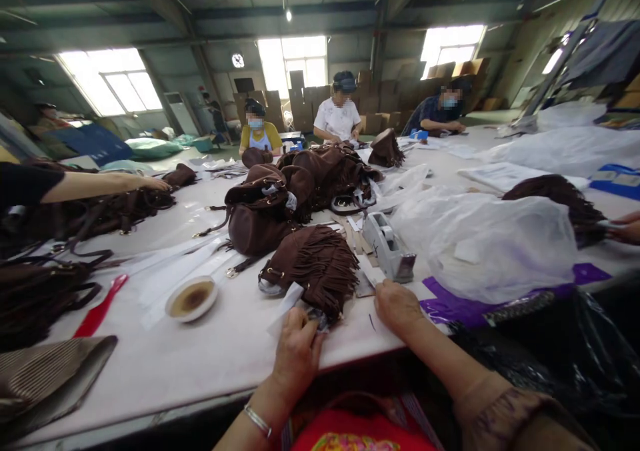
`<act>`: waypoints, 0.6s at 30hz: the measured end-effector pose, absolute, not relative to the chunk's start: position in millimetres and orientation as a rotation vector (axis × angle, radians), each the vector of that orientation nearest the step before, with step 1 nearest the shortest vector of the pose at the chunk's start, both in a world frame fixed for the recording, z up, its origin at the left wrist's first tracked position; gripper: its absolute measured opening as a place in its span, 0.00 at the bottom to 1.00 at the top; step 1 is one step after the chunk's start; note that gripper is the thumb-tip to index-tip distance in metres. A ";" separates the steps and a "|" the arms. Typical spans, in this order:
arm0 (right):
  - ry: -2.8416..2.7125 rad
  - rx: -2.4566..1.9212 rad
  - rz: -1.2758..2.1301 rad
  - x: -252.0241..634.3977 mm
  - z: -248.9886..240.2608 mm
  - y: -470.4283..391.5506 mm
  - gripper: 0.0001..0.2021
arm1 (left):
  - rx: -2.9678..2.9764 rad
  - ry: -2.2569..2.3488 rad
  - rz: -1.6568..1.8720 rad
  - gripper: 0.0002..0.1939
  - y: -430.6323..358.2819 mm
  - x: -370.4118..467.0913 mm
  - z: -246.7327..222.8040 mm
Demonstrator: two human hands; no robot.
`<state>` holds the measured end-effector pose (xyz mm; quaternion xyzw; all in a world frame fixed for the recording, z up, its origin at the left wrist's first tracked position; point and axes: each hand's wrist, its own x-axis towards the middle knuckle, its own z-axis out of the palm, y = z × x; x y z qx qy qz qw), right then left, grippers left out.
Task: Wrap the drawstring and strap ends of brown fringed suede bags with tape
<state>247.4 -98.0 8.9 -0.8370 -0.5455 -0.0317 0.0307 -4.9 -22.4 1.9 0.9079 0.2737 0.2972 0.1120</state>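
Observation:
A dark brown fringed bag [317,264] lies on the table just beyond my left hand [297,348]. My left hand is closed at the bag's near edge, with a white sheet of paper or film [289,299] sticking up from its fingers. Crumpled clear plastic shows beside those fingertips; whether the hand also grips the bag is hidden. To the right, the fingers of my right hand [399,308] are closed on the near end of a pale flat slip [373,272]. That slip lies beside a grey tape dispenser [389,246].
Brown bags [300,184] are heaped mid-table. A shallow bowl [192,298] with brown liquid and a red strip [103,304] lie left. Clear plastic bags [493,238] and purple plastic [453,301] are right. Co-workers' hands reach in from both sides; several people sit opposite.

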 end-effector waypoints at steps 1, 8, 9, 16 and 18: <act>-1.654 -2.575 -0.119 251.7 9.9 -101.5 0.09 | 2.650 0.811 0.884 0.05 -23.2 -5.2 2.8; -1.291 -2.043 0.354 237.7 30.8 -160.8 0.15 | 2.350 0.782 0.820 0.06 -25.1 1.0 22.3; -1.236 -1.946 0.550 227.7 32.5 -169.3 0.16 | 2.216 0.816 0.791 0.06 -24.8 3.4 28.3; -0.592 -1.545 1.333 163.4 27.7 -179.9 0.21 | 1.009 0.997 0.387 0.16 -20.3 14.0 64.4; -0.496 -1.475 1.376 157.8 27.8 -173.3 0.21 | 0.888 0.987 0.379 0.16 -20.1 13.4 66.5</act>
